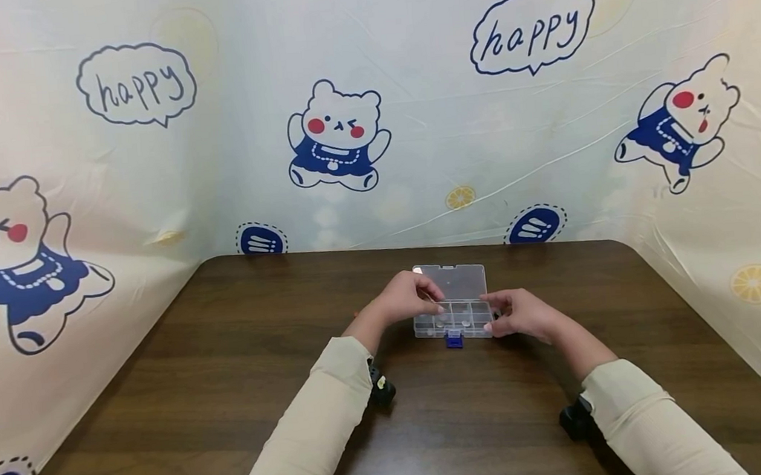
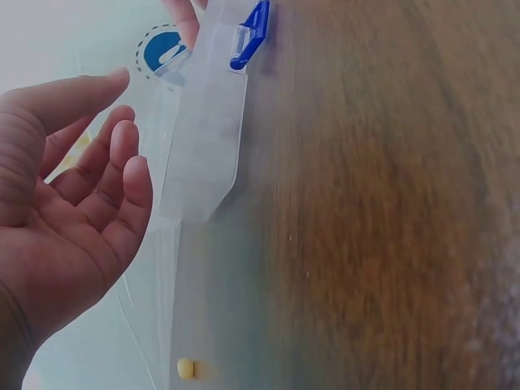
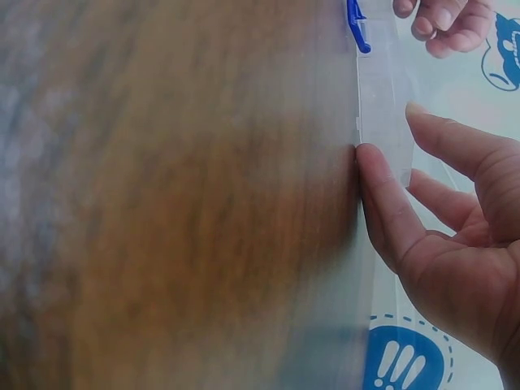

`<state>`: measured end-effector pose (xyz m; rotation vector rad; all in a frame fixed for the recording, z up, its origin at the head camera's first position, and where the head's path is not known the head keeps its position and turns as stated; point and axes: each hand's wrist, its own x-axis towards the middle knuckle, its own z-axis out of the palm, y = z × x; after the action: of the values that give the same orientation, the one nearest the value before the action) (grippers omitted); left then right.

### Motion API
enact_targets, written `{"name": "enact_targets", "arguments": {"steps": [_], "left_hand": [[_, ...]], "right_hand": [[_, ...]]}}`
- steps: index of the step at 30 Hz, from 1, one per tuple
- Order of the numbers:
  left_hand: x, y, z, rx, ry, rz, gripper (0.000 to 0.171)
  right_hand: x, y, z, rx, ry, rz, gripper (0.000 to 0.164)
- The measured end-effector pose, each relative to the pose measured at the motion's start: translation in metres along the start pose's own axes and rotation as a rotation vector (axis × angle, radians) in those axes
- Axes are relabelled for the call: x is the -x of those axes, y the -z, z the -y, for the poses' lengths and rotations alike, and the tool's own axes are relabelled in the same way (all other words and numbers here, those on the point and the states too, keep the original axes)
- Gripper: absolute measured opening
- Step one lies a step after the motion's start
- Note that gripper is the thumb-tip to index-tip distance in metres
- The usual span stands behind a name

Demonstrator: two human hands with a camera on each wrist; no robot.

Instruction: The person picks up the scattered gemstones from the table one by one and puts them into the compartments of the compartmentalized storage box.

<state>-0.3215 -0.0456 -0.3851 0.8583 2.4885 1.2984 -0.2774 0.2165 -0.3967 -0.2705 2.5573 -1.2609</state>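
Observation:
A clear plastic compartment box (image 1: 455, 334) lies on the wooden table, its transparent lid (image 1: 461, 282) raised at the back. On its front edge hangs a blue latch (image 1: 454, 341), unfastened. Small whitish pieces (image 1: 465, 324) sit in some compartments. My left hand (image 1: 407, 297) hovers over the box's left side, fingers loosely bent; in the left wrist view thumb and fingers stand apart, with nothing seen between them. At the right end, my right hand (image 1: 522, 313) holds the box, thumb at the front corner and a finger towards the back.
A small yellow piece (image 2: 186, 368) lies on the table left of the box. The brown table (image 1: 233, 406) ends at a printed cloth backdrop (image 1: 405, 42) behind and on both sides. Something small and dark shows beside the right fingers.

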Motion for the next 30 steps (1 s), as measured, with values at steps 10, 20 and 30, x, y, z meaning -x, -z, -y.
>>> {"name": "enact_targets", "arguments": {"steps": [10,20,30], "left_hand": [[0.009,0.004,0.006,0.007,-0.009,-0.073,0.009],[0.016,0.01,0.009,-0.015,-0.023,-0.088,0.015],[0.024,0.018,0.011,0.023,-0.025,-0.065,0.034]], "right_hand": [[0.0,0.0,-0.001,-0.006,-0.024,0.001,0.065],[0.0,0.001,0.0,0.006,-0.019,-0.001,0.065],[0.0,0.0,0.0,-0.006,-0.02,0.001,0.065]]}}
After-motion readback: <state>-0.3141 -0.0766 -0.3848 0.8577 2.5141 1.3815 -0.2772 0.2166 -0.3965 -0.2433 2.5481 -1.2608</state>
